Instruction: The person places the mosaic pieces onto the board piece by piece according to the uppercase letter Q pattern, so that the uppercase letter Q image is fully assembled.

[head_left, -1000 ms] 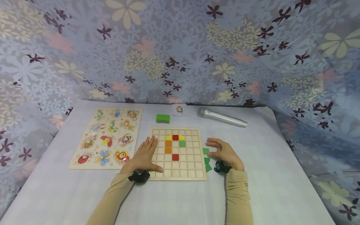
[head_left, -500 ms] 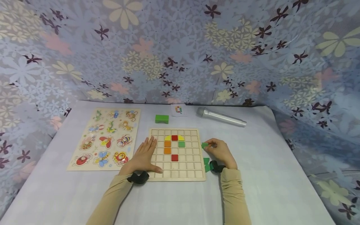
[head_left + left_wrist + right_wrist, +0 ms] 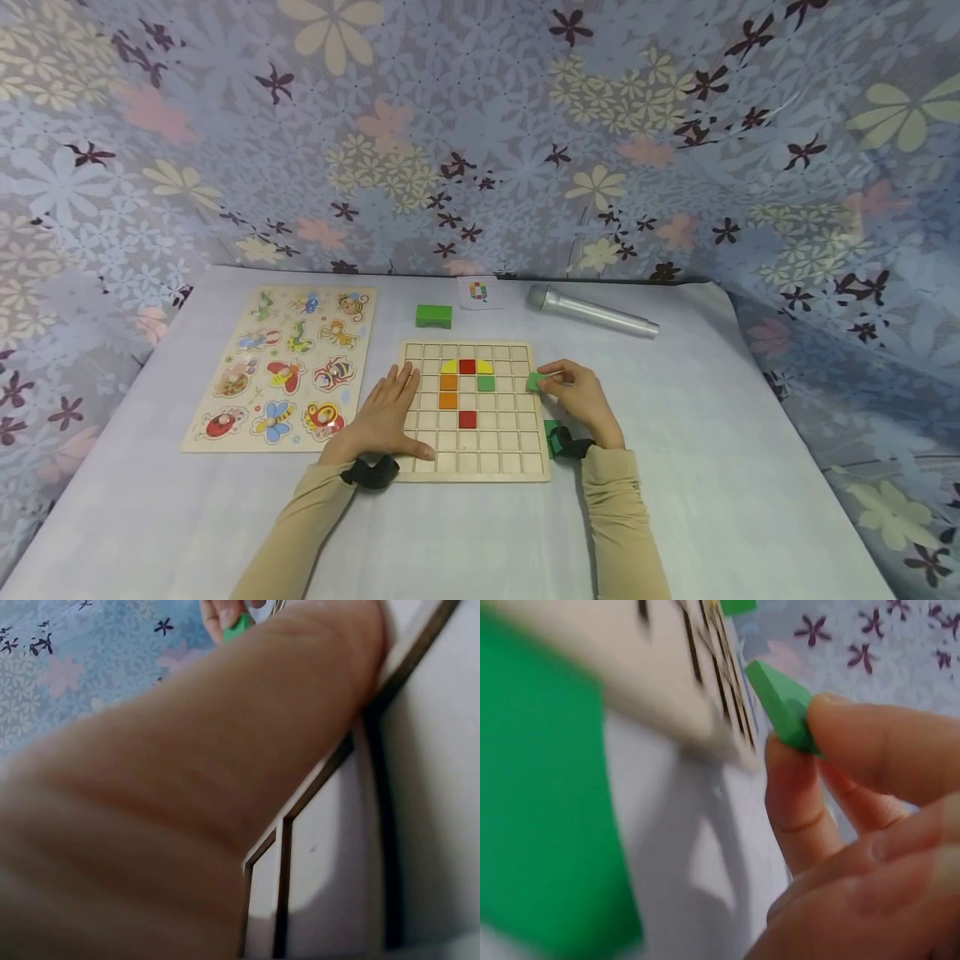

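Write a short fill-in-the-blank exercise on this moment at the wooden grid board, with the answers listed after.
1. The right hand pinches a small ____ square tile at the right edge of the wooden grid board.
2. The left hand rests ____ on the board's left side.
3. The silver microphone lies on the white table ____ the board.
4. The two orange tiles sit directly below a ____ tile.

Missing words: green; flat; behind; yellow

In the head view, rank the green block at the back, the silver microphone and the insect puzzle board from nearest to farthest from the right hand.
From the right hand:
1. Silver microphone, behind the hand at the back of the table.
2. Green block, back and to the left, beyond the grid board.
3. Insect puzzle board, far left, past the left hand.
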{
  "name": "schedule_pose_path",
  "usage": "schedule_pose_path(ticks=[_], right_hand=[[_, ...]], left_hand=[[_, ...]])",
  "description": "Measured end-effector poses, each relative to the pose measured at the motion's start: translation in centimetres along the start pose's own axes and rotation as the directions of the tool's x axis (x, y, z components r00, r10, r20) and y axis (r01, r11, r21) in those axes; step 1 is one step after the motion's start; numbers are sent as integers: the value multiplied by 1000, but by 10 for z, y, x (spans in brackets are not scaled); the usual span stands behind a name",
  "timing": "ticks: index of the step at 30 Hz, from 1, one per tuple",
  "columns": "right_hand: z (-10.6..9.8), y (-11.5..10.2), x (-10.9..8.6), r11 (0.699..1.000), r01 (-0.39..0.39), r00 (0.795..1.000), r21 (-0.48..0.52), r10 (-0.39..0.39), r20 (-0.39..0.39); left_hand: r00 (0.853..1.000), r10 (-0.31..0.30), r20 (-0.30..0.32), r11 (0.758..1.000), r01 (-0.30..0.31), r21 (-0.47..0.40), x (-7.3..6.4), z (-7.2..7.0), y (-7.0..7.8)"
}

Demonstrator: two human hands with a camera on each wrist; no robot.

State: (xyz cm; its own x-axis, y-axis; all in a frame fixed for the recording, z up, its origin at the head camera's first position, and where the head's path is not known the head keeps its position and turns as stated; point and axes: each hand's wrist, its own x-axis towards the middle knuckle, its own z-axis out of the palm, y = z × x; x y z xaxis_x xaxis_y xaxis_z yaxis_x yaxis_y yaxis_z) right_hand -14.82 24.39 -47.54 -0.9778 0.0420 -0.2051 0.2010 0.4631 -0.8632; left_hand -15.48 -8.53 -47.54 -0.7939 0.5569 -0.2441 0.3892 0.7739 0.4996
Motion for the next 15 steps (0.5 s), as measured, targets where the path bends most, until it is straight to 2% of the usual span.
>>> schedule_pose_path(ticks=[4,7,10,15], right_hand=[[14,-13,-2,999,49,996,0,-49,77],[28,-21,-3,994,90,990,-66,-82,117],[40,-26,-4,985,105,990,-138,-90,110],[57,-32,-5,963,97,995,-253,-87,53]], left_hand=[[1000,7,-10,1000,-7,2,0,1,0],[1000,10,-11,1000,-10,1,1,1,0],[1000,10,-1,1000,-10,4,1,1,0],[1000,7,4,1000,-7,18,1,-1,-1]])
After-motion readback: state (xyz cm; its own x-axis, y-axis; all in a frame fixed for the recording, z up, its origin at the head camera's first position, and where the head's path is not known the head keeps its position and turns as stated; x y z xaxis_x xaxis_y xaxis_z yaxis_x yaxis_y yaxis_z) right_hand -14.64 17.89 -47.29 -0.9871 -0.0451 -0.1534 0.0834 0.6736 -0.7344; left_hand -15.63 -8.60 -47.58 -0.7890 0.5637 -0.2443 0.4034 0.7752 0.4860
